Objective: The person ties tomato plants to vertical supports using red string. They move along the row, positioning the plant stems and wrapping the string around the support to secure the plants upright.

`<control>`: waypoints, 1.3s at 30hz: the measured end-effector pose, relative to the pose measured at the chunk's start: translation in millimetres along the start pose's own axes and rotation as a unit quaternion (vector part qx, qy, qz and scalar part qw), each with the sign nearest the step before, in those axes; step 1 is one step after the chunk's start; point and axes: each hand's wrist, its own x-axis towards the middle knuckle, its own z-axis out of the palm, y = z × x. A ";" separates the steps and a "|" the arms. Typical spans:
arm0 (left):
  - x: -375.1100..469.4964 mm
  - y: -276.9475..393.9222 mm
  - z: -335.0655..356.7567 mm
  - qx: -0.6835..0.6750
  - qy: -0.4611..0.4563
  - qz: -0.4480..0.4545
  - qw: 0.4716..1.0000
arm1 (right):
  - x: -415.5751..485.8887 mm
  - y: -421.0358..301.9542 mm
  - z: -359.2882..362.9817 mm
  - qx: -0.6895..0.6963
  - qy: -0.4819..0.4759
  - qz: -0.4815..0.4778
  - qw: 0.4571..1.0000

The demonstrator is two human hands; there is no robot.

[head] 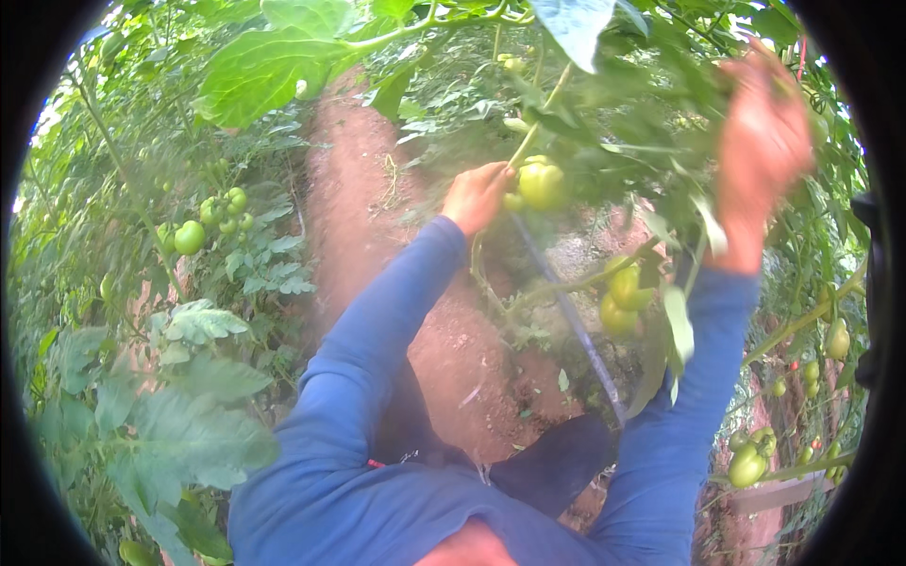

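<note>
My left hand (480, 194) grips a thick tomato stem (527, 145), its thumb and fingers closed around it. Right beside those fingers hangs a green tomato (541, 182). My right hand (764, 141) is raised at the upper right among tomato leaves (665, 85) and is blurred by motion. Whether its fingers hold anything is hard to see. Lower on the plant, between my forearms, a cluster of yellowish-green tomatoes (624, 297) hangs from a bent stem (559, 289). Long narrow leaves (678, 322) lie across my right forearm.
A dirt path (361, 177) runs between the rows. Dense tomato plants stand at left, with a green cluster (190, 237) and a large leaf (191, 439) close to me. A dark irrigation hose (577, 325) slants along the ground. More tomatoes (747, 463) hang at lower right.
</note>
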 end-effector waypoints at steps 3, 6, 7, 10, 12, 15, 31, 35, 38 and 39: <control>-3.0 0.9 -6.1 -0.019 0.018 -0.015 1.000 | -21.9 -11.0 -82.3 -0.007 0.056 0.039 0.998; -8.5 4.3 -14.0 0.008 0.027 -0.017 0.999 | -42.6 -19.9 -168.0 0.115 0.099 0.229 0.962; -9.2 4.5 -15.2 -0.025 0.010 -0.042 0.999 | -47.8 -21.2 -197.8 0.153 0.102 0.282 0.942; -12.0 -0.7 -13.8 -0.056 0.026 -0.057 0.996 | -70.6 -22.2 -283.1 0.189 0.077 0.409 0.889; -11.5 -10.3 -14.5 -0.027 0.060 -0.034 0.997 | -105.2 -23.5 -331.5 0.112 0.053 0.444 0.887; -18.9 -35.9 -24.2 0.003 0.113 -0.003 0.994 | -173.6 -40.0 -414.9 0.049 -0.049 0.478 0.875; -234.4 -2.2 -33.1 -0.003 -0.073 -0.225 0.972 | -432.2 -168.2 -281.9 0.135 -0.398 0.662 0.620; -272.4 8.0 -32.2 0.062 -0.139 -0.169 0.974 | -585.2 -181.7 -186.2 0.169 -0.775 0.400 0.459; -286.2 -4.5 -36.9 0.108 -0.132 -0.180 0.969 | -684.0 -201.0 -209.0 0.265 -0.857 0.372 0.240; -288.7 -9.5 -42.2 0.139 -0.134 -0.200 0.961 | -704.8 -205.3 -222.7 0.282 -0.826 0.443 0.204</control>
